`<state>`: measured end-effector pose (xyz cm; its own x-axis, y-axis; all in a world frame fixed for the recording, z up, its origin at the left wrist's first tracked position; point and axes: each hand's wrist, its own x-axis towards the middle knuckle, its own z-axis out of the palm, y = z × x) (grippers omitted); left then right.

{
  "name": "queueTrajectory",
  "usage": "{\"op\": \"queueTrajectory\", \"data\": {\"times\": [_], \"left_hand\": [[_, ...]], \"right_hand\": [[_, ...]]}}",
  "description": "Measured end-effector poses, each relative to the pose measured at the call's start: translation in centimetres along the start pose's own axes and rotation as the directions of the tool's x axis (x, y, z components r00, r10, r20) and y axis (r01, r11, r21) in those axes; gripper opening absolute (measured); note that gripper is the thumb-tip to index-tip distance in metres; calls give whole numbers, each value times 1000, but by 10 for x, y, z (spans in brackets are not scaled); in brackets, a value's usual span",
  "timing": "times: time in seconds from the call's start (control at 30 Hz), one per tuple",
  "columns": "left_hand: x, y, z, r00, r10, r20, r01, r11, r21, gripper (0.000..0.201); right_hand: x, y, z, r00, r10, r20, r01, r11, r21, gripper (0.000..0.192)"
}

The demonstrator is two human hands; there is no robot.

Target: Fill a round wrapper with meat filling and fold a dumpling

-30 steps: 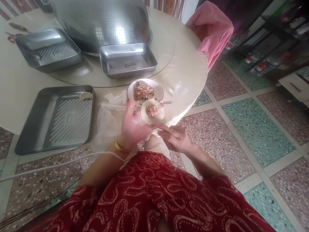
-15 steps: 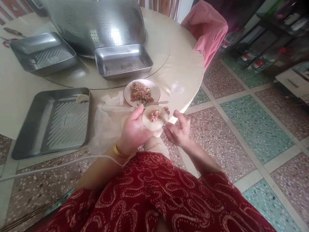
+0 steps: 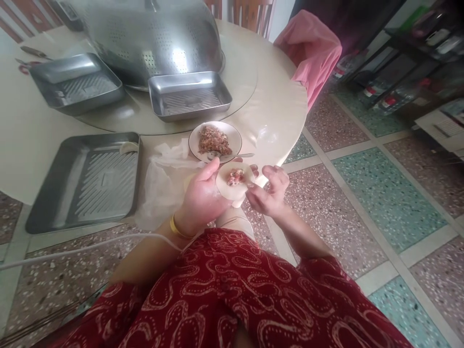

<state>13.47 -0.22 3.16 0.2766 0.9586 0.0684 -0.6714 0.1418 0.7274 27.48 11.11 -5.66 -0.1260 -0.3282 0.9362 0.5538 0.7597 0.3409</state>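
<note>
The left hand [image 3: 201,195] lies palm up just off the near edge of the round table [image 3: 279,116], its fingers cupped under a round dumpling wrapper [image 3: 234,182] that carries a small lump of pink meat filling [image 3: 235,177] at its middle. The wrapper rests flat and open on those fingers, held from below rather than pinched. The right hand [image 3: 270,193] is just beside the wrapper on its right, fingers loosely curled, with fingertips [image 3: 251,191] touching the wrapper's right rim; whether they actually pinch the dough cannot be told. Just beyond the wrapper, on the table, stands a white plate [image 3: 235,137] heaped with more minced filling, a spoon [image 3: 243,155] lying along its near rim. Left of the plate lies a crumpled clear plastic sheet [image 3: 163,179], and further left a large steel tray [image 3: 87,181] with one folded dumpling [image 3: 128,147] in its far corner. Behind the plate sit a smaller steel tray [image 3: 188,94], another tray [image 3: 78,82] to its left, and a big perforated steel colander [image 3: 152,34].
</note>
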Motion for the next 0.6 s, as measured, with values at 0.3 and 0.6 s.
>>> {"op": "queueTrajectory", "data": {"times": [0.3,0.6], "left_hand": [[-1,0,2,1000,12,-18,-11,999,35,45],[3,-13,-11,991,135,-13,-130,974,186,36]], "right_hand": [[10,-4,5,988,-74,-139,74,997,-5,35],[10,-13,4,987,-113,-111,120,991,61,19]]}}
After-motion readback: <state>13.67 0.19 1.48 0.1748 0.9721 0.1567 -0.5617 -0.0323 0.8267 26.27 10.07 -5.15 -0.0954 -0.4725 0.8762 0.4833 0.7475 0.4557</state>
